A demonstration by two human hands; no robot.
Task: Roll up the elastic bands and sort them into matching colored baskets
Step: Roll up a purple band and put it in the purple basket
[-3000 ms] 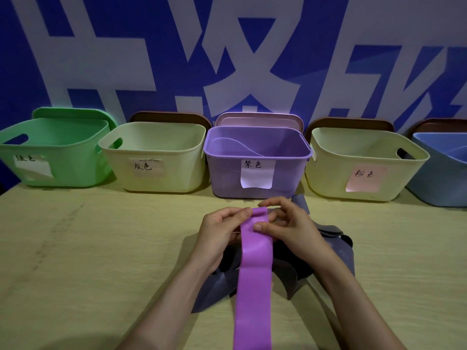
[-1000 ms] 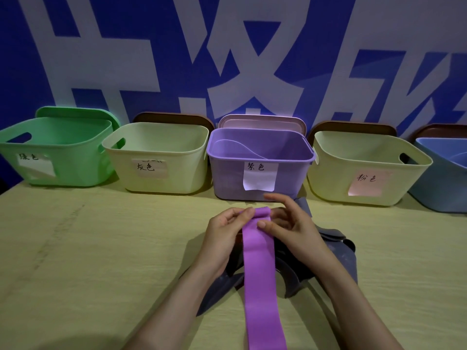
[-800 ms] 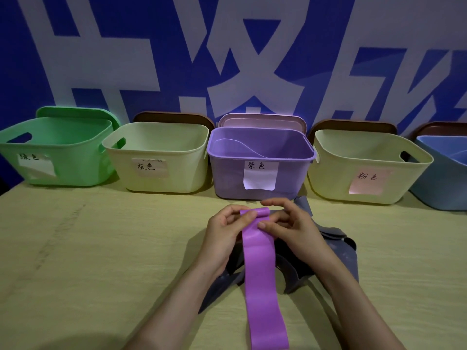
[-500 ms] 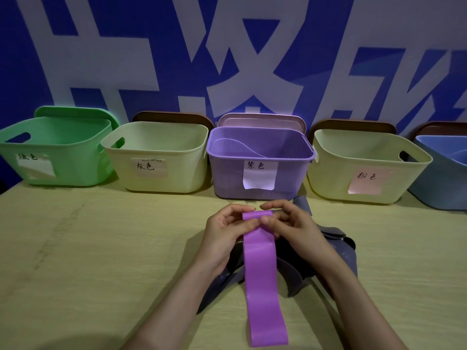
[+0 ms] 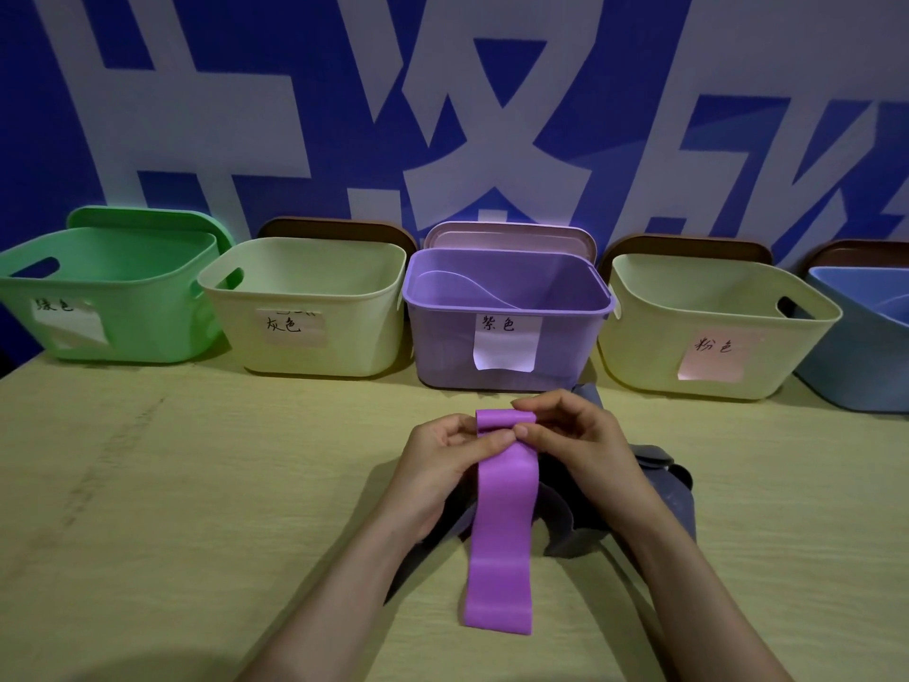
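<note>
Purple band [image 5: 501,529] rolled end pinched between left hand [image 5: 442,465]; right hand [image 5: 575,435].

Blue basket [image 5: 861,371] cut by rt edge; grey bands [image 5: 675,487] part-hidden.

Table [image 5: 196,509] bare left of hands; basket row [image 5: 305,307] walls off far edge w/ no gaps

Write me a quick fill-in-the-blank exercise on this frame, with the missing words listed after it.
The left hand and right hand pinch the far end of a ____ band.
The band's near end lies on the ____.
The leftmost basket is ____.
The purple basket stands ____ from the left.
Missing words: purple; table; green; third.
</note>
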